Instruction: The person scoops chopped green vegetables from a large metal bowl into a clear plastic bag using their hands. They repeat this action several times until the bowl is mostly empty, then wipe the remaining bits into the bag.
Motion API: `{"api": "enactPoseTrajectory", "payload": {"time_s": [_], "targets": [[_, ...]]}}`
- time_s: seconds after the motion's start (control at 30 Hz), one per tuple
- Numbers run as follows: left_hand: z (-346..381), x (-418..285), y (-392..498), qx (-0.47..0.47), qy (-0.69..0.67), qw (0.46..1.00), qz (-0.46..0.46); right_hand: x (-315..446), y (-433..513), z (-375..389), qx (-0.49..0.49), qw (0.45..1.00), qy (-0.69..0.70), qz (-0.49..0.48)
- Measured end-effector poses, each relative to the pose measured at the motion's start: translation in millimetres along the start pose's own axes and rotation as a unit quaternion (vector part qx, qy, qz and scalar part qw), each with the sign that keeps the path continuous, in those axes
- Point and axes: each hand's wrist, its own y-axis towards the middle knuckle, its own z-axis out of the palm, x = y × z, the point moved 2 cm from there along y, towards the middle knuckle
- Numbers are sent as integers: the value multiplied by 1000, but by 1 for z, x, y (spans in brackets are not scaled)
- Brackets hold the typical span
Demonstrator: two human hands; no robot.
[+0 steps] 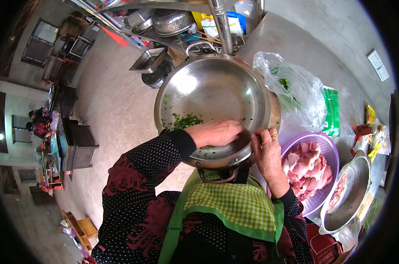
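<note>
A wide stainless steel pan (216,89) with loop handles tilts in front of me. Chopped green herbs (187,121) lie heaped at its left side, and small bits are scattered over its inner wall. My left hand (219,132) reaches across the inside of the pan near its lower right wall; its fingers are blurred, and whether they hold anything is unclear. At the pan's right edge, my right hand (268,150) grips the rim, a ring on one finger. Just right of that hand sits a purple plastic basin (333,155) holding raw meat pieces (307,168).
A clear plastic bag (297,92) with greens rests right of the pan, beside a green packet (331,110). An oval metal pan (351,194) with minced meat stands farther right. Shelving with a metal post (221,26) and a colander (172,21) is beyond. People (41,125) are at left.
</note>
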Motion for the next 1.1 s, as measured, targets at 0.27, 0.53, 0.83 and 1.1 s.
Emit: {"api": "enactPoseTrajectory", "payload": {"time_s": [0.27, 0.53, 0.83, 1.1], "targets": [[-71, 23, -45, -53, 44, 995, -74, 2, 2, -4, 0, 1000, 1, -19], [-125, 83, -97, -71, 183, 961, -196, -1, 2, -2, 18, 1000, -6, 4], [-54, 26, -121, -30, 11, 960, -277, 0, 1, -5, 35, 999, 14, 27], [-103, 40, -104, -181, 98, 965, -161, 0, 3, -2, 14, 999, -22, -22]]}}
